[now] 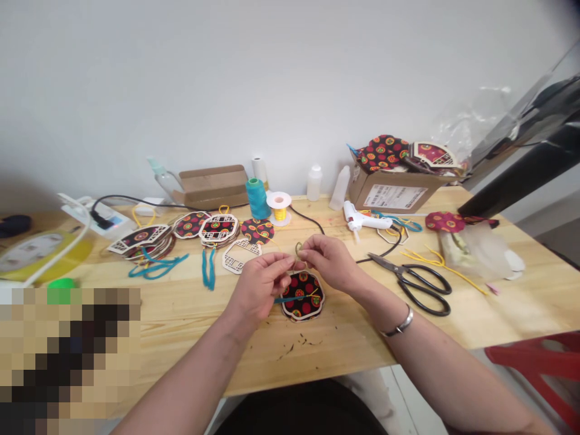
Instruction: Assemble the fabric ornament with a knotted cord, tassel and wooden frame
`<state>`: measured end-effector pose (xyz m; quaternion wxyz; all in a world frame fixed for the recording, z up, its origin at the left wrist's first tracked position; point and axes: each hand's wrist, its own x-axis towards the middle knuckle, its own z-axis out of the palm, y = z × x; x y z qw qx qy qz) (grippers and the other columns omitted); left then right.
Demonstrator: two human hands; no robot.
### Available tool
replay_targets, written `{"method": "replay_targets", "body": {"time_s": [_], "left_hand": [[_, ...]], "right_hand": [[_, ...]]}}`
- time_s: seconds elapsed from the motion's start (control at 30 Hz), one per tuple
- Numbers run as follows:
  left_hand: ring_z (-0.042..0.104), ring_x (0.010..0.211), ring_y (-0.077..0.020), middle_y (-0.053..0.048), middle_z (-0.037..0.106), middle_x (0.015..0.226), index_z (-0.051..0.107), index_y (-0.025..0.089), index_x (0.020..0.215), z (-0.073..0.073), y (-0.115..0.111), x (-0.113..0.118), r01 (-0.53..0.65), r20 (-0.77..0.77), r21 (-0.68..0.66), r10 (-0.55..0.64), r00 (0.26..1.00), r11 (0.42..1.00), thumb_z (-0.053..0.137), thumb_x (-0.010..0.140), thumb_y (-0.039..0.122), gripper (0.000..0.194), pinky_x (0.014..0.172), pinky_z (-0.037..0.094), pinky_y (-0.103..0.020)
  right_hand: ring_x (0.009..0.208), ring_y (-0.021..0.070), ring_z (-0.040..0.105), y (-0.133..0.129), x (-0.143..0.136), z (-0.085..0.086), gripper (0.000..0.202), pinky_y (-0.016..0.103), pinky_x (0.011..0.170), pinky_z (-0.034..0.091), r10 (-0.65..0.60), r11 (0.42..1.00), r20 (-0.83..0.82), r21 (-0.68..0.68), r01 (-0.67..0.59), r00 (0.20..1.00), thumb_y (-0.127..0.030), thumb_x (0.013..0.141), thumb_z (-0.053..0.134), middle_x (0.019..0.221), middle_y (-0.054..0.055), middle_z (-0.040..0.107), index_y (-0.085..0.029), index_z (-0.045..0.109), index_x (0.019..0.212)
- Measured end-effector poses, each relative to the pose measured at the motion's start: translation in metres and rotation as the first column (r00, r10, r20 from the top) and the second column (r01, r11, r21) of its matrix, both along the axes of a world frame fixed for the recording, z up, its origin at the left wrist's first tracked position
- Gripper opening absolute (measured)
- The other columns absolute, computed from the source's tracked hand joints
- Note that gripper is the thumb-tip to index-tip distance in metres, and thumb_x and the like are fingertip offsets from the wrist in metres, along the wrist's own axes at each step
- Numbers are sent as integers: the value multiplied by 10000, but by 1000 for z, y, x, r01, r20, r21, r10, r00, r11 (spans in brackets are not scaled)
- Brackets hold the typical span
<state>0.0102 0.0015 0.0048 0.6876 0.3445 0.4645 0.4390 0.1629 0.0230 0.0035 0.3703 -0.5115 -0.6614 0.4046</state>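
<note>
Both my hands pinch a thin yellowish cord [298, 248], which forms a small loop between the fingertips. My left hand [265, 281] is closed on it from the left, and my right hand [333, 260], with a bracelet at the wrist, from the right. Just below them a patterned fabric ornament [302, 302] with a pale scalloped frame lies on the table. A teal tassel cord [290, 298] and a bit of yellow cord cross its face. Left of my hands lies an openwork wooden frame [239, 257], beside a patterned fabric piece [258, 231].
Black-handled scissors [408, 279] and a white glue gun [367, 220] lie to the right. A teal thread cone [257, 199] and a yellow cord spool [280, 212] stand behind. Finished-looking ornaments [219, 229] lie left. A cardboard box [394, 190] holds more pieces.
</note>
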Motion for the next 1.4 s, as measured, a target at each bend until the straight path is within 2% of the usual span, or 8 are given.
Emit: {"method": "replay_targets", "body": {"time_s": [0.13, 0.27, 0.47, 0.7, 0.83, 0.93, 1.07, 1.4], "left_hand": [[430, 449, -44, -46, 644, 623, 666, 106, 691, -1, 1, 1, 21, -71, 55, -17, 997, 998, 725, 628, 251, 169, 387, 242, -156], [425, 444, -73, 12, 569, 519, 680, 153, 680, -3, -3, 2, 17, -330, 225, 60, 942, 974, 681, 688, 283, 130, 443, 332, -201], [581, 713, -162, -26, 664, 747, 697, 215, 696, -5, -10, 6, 110, -538, 628, 327, 777, 771, 613, 740, 217, 95, 677, 437, -255], [597, 774, -170, -55, 665, 821, 673, 206, 771, -10, -10, 6, 303, -673, 699, 452, 586, 647, 526, 806, 178, 154, 745, 439, -271], [593, 759, -170, -50, 664, 816, 672, 212, 757, -9, -10, 7, 262, -661, 687, 434, 612, 677, 539, 791, 188, 139, 723, 443, -267], [573, 652, -147, -39, 667, 805, 678, 203, 765, -7, -10, 5, 153, -603, 623, 347, 718, 767, 576, 757, 212, 102, 613, 436, -243], [475, 464, -112, 24, 582, 546, 685, 201, 901, -6, -9, 0, 20, -551, 457, 266, 791, 889, 592, 745, 247, 187, 485, 375, -222], [468, 416, -111, 37, 535, 453, 711, 175, 946, -2, -8, 2, 11, -521, 367, 196, 831, 930, 608, 747, 282, 248, 455, 384, -225]], "right_hand": [[559, 100, 479, 0, 0, 0, 145, 239, 567, 382, -3, 1000, 0, 10, 3, 1000, -183, 772, 555, 583, -23, 540, -175, 520, 632], [535, 95, 471, 0, 0, 0, 135, 234, 547, 378, -3, 1000, -9, -2, 3, 1000, -180, 765, 561, 562, -32, 531, -178, 523, 636], [529, 93, 475, 0, -1, -1, 128, 233, 541, 381, -5, 1000, -38, -9, 5, 999, -180, 747, 571, 558, -35, 532, -179, 522, 628], [537, 96, 485, 0, -1, -1, 115, 236, 548, 385, 5, 1000, -12, -5, -6, 1000, -163, 736, 577, 567, -30, 542, -179, 527, 633], [554, 98, 483, 0, -1, -2, 107, 237, 555, 383, 18, 1000, -11, 17, -18, 1000, -144, 730, 573, 586, -27, 546, -178, 527, 640], [558, 100, 474, 0, 0, -3, 106, 239, 550, 378, 26, 1000, -18, 15, -25, 1000, -157, 736, 574, 590, -29, 536, -179, 519, 648], [563, 104, 471, -2, 0, -2, 102, 242, 552, 377, 35, 999, -12, -1, -35, 999, -177, 747, 577, 590, -29, 536, -183, 519, 663], [582, 106, 486, -3, 0, -1, 108, 244, 570, 381, 52, 997, 58, 50, -55, 997, -167, 765, 563, 619, -18, 561, -177, 535, 661]]}}
